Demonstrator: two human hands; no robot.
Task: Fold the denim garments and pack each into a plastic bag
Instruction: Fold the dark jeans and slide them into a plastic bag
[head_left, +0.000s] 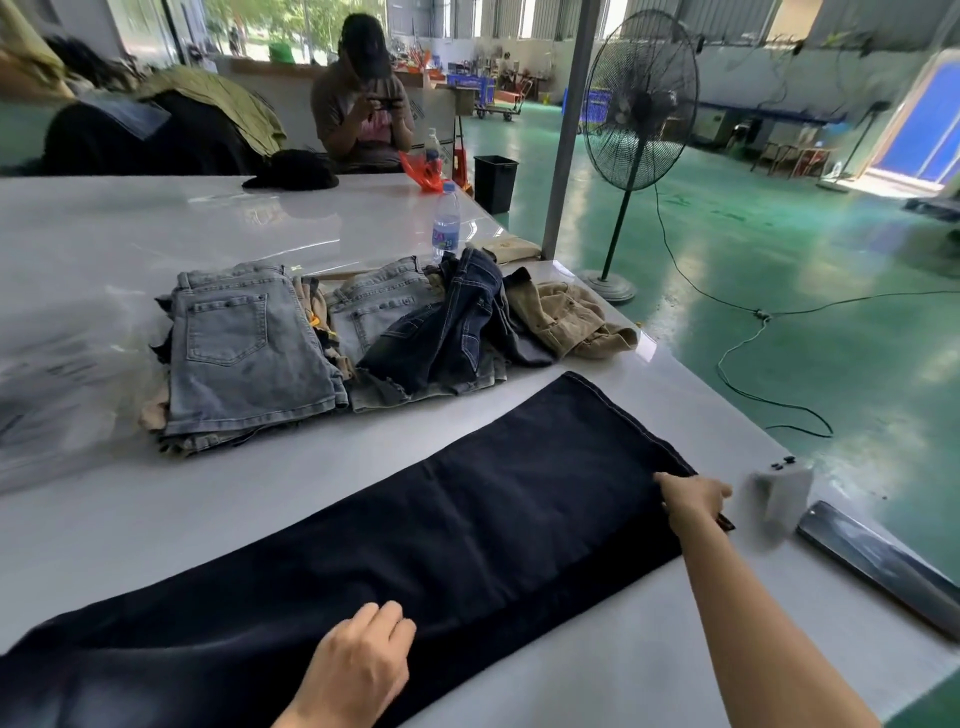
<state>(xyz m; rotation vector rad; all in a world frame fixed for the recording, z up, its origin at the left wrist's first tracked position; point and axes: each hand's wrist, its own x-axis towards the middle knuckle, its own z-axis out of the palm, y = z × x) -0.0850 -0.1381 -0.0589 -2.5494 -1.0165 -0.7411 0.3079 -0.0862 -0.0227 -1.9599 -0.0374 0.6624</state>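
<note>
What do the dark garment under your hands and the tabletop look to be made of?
Dark garment: looks like heavy navy denim, matte, with a pale stitched hem along its far edge. Tabletop: a smooth white surface, seemingly laminate or coated board, glossy enough to mirror the windows farther back.

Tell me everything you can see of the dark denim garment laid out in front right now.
The dark denim garment is near-black, lying flat and long across the white table, running from lower left to upper right. A stitched hem shows at its far right end. The right hand grips that hem end; the left hand rests on the near edge.
</note>
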